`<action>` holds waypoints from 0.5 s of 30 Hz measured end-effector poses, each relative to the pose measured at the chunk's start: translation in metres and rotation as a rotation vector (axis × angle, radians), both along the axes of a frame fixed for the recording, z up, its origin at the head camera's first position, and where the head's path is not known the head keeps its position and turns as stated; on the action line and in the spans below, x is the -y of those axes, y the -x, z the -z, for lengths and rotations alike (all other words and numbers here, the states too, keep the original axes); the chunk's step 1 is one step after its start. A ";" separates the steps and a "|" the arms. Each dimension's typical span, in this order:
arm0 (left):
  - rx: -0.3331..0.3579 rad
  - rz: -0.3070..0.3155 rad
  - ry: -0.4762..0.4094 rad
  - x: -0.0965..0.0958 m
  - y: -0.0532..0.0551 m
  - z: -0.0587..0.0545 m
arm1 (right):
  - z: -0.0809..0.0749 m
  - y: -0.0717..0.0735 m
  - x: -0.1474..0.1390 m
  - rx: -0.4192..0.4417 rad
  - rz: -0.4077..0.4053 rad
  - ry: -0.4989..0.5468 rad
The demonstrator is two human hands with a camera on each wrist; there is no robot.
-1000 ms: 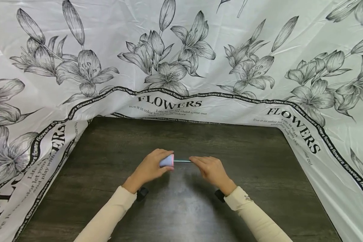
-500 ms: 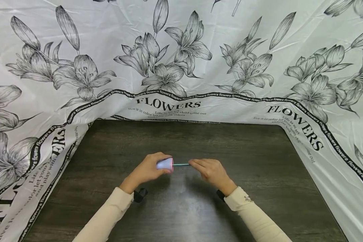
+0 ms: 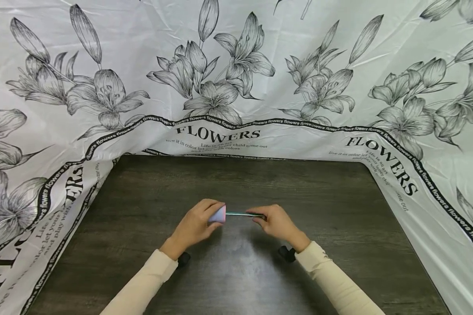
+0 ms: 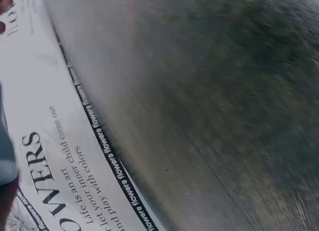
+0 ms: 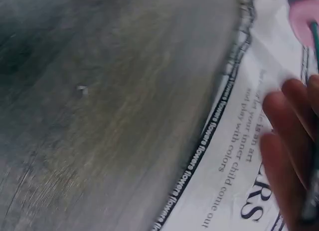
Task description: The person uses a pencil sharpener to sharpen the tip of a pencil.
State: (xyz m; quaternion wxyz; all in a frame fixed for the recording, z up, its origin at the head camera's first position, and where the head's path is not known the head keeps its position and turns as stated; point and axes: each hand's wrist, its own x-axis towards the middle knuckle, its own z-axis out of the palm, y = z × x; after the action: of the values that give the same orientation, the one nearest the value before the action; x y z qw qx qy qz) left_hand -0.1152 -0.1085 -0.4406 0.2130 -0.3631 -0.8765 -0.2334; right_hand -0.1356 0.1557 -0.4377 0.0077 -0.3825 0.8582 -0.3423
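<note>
My left hand (image 3: 193,224) grips a small light-blue pencil sharpener (image 3: 218,214) by its sides, its pink end facing right. From that pink end a thin teal pencil (image 3: 236,214) runs level to my right hand (image 3: 279,224). Thumb and fingers of the right hand pinch the pencil near its far end. In the right wrist view the pink face (image 5: 300,22) shows at the upper right, the green shaft meeting it, and the fingers (image 5: 281,121) are blurred. The left wrist view catches only a slice of the blue body (image 4: 6,158) at its left edge.
Both hands are over a dark wood-grain table (image 3: 236,284). White cloth (image 3: 299,144) with flower drawings and lettering hangs behind the table and along its sides. A black wrist strap (image 3: 287,253) sits below the right wrist.
The right fingers, earlier laid over the pencil, now pinch it with the thumb showing below and more of its length bared. The left hand still holds the sharpener. The head view has shifted slightly.
</note>
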 end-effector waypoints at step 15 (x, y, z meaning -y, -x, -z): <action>0.780 -0.010 -0.148 0.010 0.007 -0.016 | 0.015 -0.002 0.008 -0.983 0.053 0.006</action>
State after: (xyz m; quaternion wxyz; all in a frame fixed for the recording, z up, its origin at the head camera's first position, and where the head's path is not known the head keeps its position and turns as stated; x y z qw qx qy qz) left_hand -0.1218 -0.1187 -0.4242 -0.1090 -0.2265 -0.8743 -0.4153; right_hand -0.1335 0.1481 -0.4527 -0.4077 -0.4769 0.7688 -0.1238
